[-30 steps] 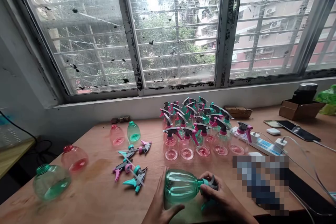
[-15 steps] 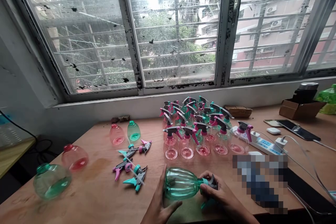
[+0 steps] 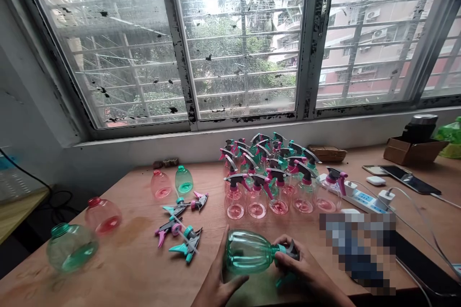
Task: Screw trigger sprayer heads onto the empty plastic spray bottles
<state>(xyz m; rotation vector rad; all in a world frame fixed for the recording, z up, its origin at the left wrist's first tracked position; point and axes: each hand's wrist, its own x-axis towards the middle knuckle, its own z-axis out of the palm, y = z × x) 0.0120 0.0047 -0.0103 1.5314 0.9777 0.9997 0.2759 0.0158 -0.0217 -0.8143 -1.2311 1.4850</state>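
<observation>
Green bottle (image 3: pixel 248 254), sideways near the surface's (image 3: pixel 137 273) front edge; our spread left fingers (image 3: pixel 220 255) cup its base; right fingers (image 3: pixel 287 261) clasp its sprayer (image 3: pixel 294 248); upright bottles (image 3: pixel 257 205) beyond.

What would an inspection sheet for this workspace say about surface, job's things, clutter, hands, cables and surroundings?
Surface: table, stain at left.
Job's things: green bottle held sideways, spray head at its neck; four open bottles and four loose heads at left; bottles with heads beyond.
Clutter: phone, box, power strip, at right.
Hands: left hand open at bottle's base; right hand grips spray head.
Cables: white cable right, black cable far left.
Surroundings: window ahead.
</observation>
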